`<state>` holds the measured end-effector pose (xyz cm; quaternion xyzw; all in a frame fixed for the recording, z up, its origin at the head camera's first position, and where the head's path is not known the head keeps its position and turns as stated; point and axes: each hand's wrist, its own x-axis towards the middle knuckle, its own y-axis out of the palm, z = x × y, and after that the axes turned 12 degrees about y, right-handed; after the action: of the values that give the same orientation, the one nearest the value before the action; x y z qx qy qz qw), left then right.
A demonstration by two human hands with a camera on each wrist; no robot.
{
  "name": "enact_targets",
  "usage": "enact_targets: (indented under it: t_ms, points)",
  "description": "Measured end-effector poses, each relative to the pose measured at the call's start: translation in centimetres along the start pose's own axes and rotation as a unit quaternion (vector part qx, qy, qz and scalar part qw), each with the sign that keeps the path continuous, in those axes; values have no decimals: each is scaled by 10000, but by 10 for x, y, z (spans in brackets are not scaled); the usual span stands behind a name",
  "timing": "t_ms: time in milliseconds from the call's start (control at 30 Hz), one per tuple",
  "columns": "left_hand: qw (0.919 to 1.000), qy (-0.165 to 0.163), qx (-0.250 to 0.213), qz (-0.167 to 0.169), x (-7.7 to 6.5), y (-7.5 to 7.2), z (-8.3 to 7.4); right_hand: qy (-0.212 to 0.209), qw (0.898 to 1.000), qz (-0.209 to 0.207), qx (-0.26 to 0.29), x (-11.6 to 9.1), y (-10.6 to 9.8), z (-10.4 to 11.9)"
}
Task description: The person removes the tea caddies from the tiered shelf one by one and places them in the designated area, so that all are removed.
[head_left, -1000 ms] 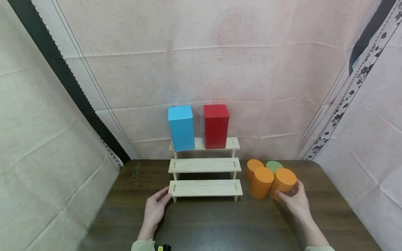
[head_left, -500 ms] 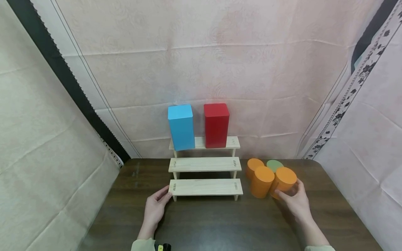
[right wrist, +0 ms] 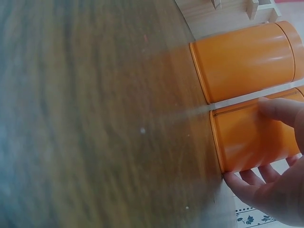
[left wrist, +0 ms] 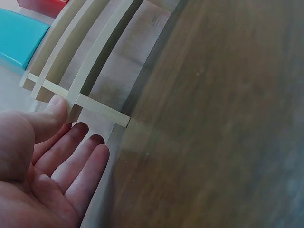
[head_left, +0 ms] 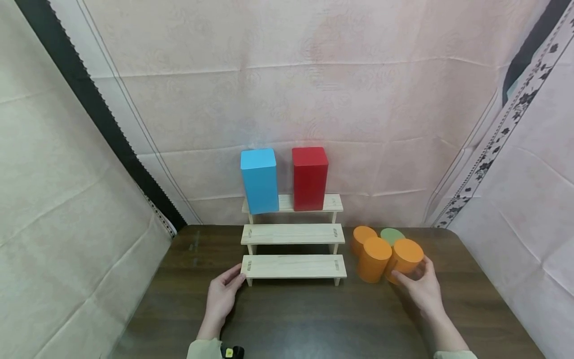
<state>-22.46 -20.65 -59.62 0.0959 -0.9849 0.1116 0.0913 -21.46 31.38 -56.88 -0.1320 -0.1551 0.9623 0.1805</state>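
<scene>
Orange canister (head_left: pixel 405 254) in right hand's (head_left: pixel 425 290) clasp toward table's (head_left: pixel 309 319) far-right corner, stand (head_left: pixel 293 267) in left hand's (head_left: pixel 221 295) pinch, likely for steadiness.

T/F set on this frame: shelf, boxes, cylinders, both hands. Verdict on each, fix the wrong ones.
1. The blue box stands left of the red box on the top step of the shelf. True.
2. The right hand grips the green cylinder. False: the right hand grips an orange cylinder.
3. The left hand touches the left end of the bottom step. True.
4. All the visible cylinders are orange. False: three are orange, and the green cylinder is the odd one.
5. The cylinders stand right of the shelf. True.
</scene>
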Motion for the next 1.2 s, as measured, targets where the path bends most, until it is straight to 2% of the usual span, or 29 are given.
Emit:
enact_targets:
  t_ms: [200, 433, 567, 667, 767, 833, 933, 1033, 1200]
  points:
    - [10000, -38, -26, -6, 1, 1, -1, 79, 9998, 176, -92, 3, -6, 0]
    - [9999, 6, 137, 49, 4, -1, -3, -195, 9988, 201, -400, 1, -17, 6]
    - [9997, -14, 190, 127, 6, -3, -6, -327, 9986, 169, -368, -5, -25, 13]
    - [9998, -45, 85, 168, 9, -6, -11, -494, 9981, -149, -322, -11, -29, 21]
    - [9999, 22, 68, 152, 15, -8, -20, -715, 9942, -746, -311, -20, -30, 35]
    - [9998, 114, 113, 118, 21, -9, -27, -964, 9888, -1112, -256, -27, -27, 47]
    - [9994, 252, 206, 71, 32, -8, -36, -1484, 9791, -1378, -173, -36, -19, 69]
    - [9992, 295, 260, -21, 43, -6, -43, -1952, 9720, -1293, -200, -43, -7, 91]
    - [9996, 237, 115, -75, 60, -3, -49, -2418, 9660, -860, -322, -44, 20, 119]
